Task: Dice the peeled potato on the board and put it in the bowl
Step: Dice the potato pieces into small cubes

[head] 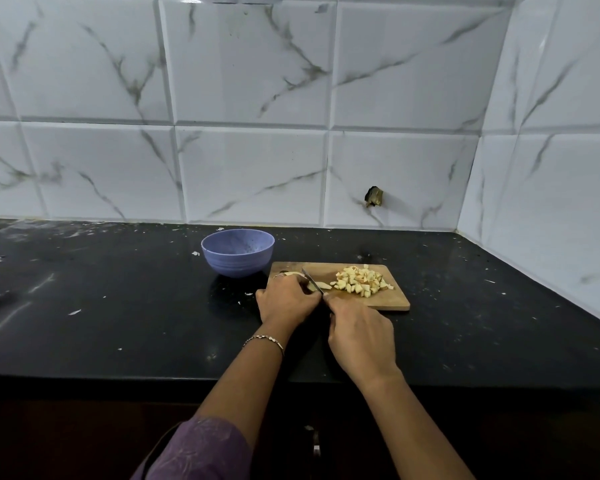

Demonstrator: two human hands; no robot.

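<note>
Hands meet at the near left end of the board (392,301). The left hand (286,299) curls its fingers over the uncut potato (319,285), pinning the pale strips down. The right hand (361,336) is wrapped round the handle of the knife (313,281), whose blade slants between the 2 hands with its tip pointing away from the person. Just right of the blade sits the diced pile (361,280), a loose heap of small cubes over the middle of the board. Just beside the board's far left corner stands the purple bowl (238,254) on the black bench (118,306), and no potato shows inside it. Dicing looks nearly done, judging by how little remains under the left hand; the whole transfer to the bowl is yet to come.
</note>
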